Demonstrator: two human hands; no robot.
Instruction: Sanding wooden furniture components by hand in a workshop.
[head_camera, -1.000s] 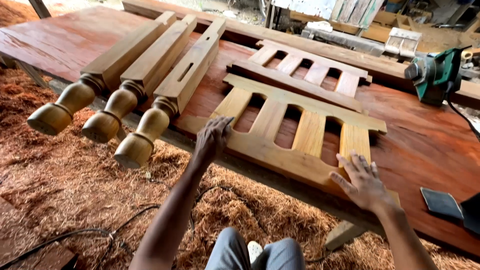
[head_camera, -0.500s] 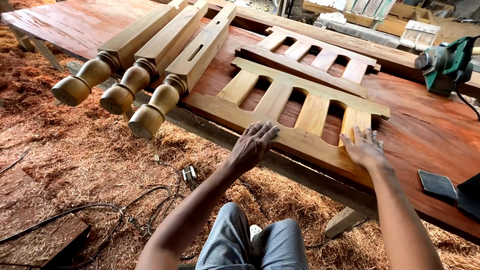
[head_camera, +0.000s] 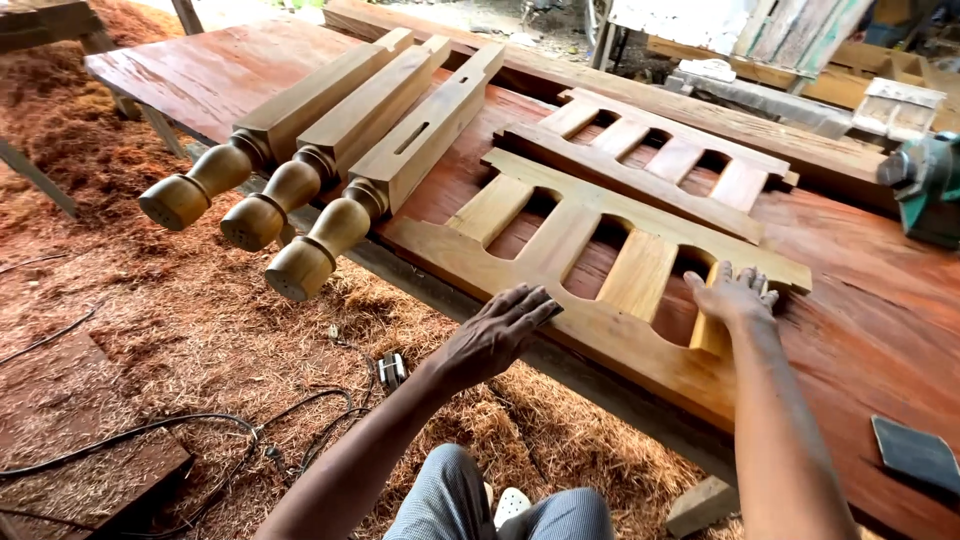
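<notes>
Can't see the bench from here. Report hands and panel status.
Left hand open, flat on near rail of pale slatted wooden panel. Right hand open on its right slat. Three turned wooden legs alongside, apart.

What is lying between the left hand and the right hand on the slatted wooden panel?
In the head view, between the left hand and right hand lie only parts of the pale slatted wooden panel itself: its lower rail and one upright slat. Nothing else rests there.

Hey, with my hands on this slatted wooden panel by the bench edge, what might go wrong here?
1. The pale slatted wooden panel lies near the edge of the reddish wooden bench; a push from the left hand or right hand might tip it off.
2. The three turned wooden legs overhang and may roll.
3. Black cables in the sawdust could trip you.
</notes>
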